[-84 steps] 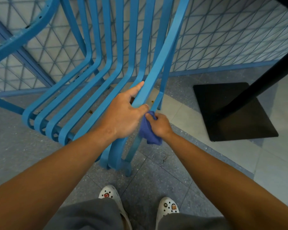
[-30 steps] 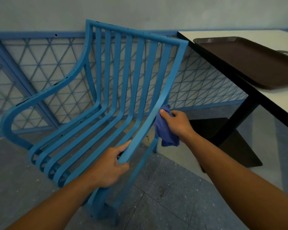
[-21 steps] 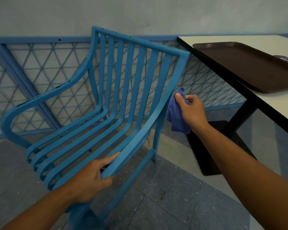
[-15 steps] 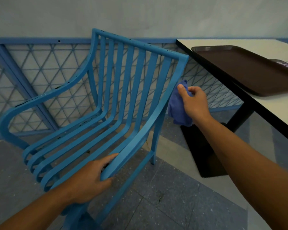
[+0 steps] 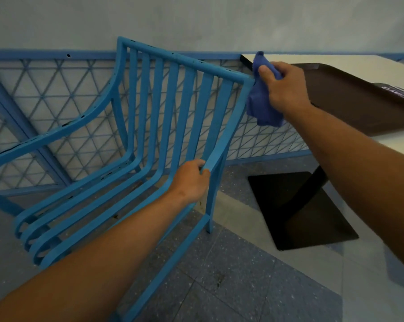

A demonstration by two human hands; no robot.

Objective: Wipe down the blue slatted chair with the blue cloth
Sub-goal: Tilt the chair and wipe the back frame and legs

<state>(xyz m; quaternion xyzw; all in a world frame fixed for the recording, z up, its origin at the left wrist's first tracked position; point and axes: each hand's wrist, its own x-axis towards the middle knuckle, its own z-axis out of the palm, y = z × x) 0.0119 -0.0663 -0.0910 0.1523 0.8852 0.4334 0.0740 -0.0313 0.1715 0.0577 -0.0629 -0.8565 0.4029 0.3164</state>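
**Inspector:** While the left hand is closed around the chair's near side rail, the right hand is up at the top right corner of the backrest. Confirm the grip on each.

**Assistant:** Left fingers are curled fully round the rail, thumb on the near face, where the backrest bends into the seat. Right hand is closed on the blue cloth, bunched between thumb and fingers; I cannot see the fingertips behind the fabric.

**Inspector:** Position of the cloth against the blue slatted chair?

**Assistant:** Pressed to the outer side of the corner, where the top bar meets the right upright. One tuft sticks up above the thumb; the rest hangs below the palm, beside the upright.

**Inspector:** Attitude of the chair?

**Assistant:** It appears tilted, the backrest leaning toward the left hand. Whether all legs touch the tiled floor cannot be told. Dark chips dot the paint along the top bar and the far armrest.

**Inspector:** Surroundings?

**Assistant:** Behind the right knuckles, a white table carrying a brown tray; the hand overlaps the tray's near corner in view, contact not determinable. Below the right forearm, the table's black base plate lies on the floor. Beyond the slats, a blue lattice fence runs along a grey wall.
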